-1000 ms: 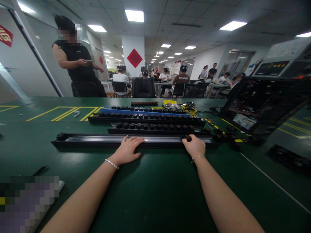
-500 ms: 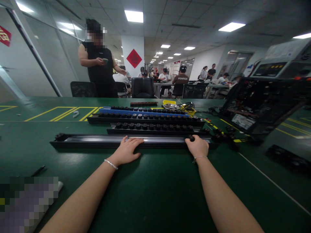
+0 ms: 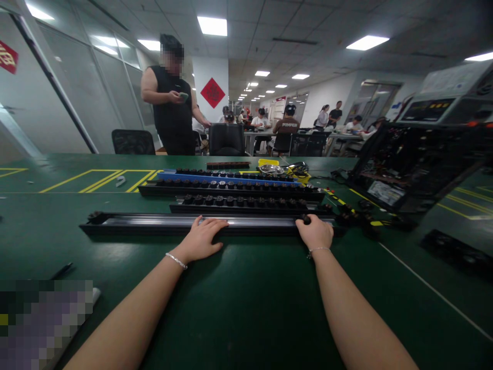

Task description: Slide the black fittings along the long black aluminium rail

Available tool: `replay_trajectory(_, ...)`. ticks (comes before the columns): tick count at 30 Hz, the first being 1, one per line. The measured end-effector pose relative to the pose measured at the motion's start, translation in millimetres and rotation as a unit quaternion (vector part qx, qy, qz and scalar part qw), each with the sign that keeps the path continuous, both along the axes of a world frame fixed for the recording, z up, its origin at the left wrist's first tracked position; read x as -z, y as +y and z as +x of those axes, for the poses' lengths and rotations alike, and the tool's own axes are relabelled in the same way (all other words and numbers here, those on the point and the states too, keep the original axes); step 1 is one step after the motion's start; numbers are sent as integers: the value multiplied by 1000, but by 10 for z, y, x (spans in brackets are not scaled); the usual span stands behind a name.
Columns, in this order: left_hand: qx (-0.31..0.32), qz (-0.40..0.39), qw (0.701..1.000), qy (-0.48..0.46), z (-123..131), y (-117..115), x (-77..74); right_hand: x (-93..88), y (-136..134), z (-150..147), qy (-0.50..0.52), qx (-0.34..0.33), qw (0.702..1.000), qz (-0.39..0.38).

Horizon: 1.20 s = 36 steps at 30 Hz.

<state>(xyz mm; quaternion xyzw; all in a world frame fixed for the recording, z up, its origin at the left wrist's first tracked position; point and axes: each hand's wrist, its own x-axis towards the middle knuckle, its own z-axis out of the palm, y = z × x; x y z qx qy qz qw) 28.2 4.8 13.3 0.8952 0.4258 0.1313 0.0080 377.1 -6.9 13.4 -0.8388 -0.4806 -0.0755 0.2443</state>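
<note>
A long black channel rail [image 3: 134, 222] with a shiny metal inner face lies across the green table in front of me. My left hand [image 3: 202, 237] rests on its middle, fingers stretched out and thumb apart. Toward the right end, my right hand [image 3: 316, 231] is closed around a small round black part [image 3: 305, 219], set in the channel; the fingers hide most of it. Another black part [image 3: 95, 216] sits at the rail's left end. Just beyond lies a shorter black rail [image 3: 239, 208] carrying a row of round black modules [image 3: 230, 200].
Farther back are another black rail [image 3: 185, 191] and a blue rail [image 3: 231, 177], also with round modules. An open computer case [image 3: 385, 169] stands at the right. A metal dish [image 3: 271, 169] and cables are behind. A person [image 3: 173, 103] stands across the table.
My right hand has slid slightly to the right along the rail with the small black part. My left hand stays in place. The person opposite has moved right.
</note>
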Motion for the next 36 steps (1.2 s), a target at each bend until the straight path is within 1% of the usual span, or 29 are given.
replay_trajectory(7,-2,-1,1000,4,-3,2,-4,28,1,22,4,-1,1000,8)
replay_trajectory(13,-4,0,1000,2,-8,4,1,43,-3,35,-3,-17,1000,4)
replay_trajectory(18,-4,-5,1000,0,0,0,-9,48,-22,90,-4,-43,999,1)
replay_trajectory(25,-2,-6,1000,-3,7,-14,-23,69,-24,83,-1,-28,999,27)
replay_trajectory(31,0,-2,1000,-2,-9,3,0,77,-25,159,3,-15,1000,26)
replay_trajectory(36,0,-6,1000,0,-7,-1,-11,73,-24,188,5,-5,1000,21)
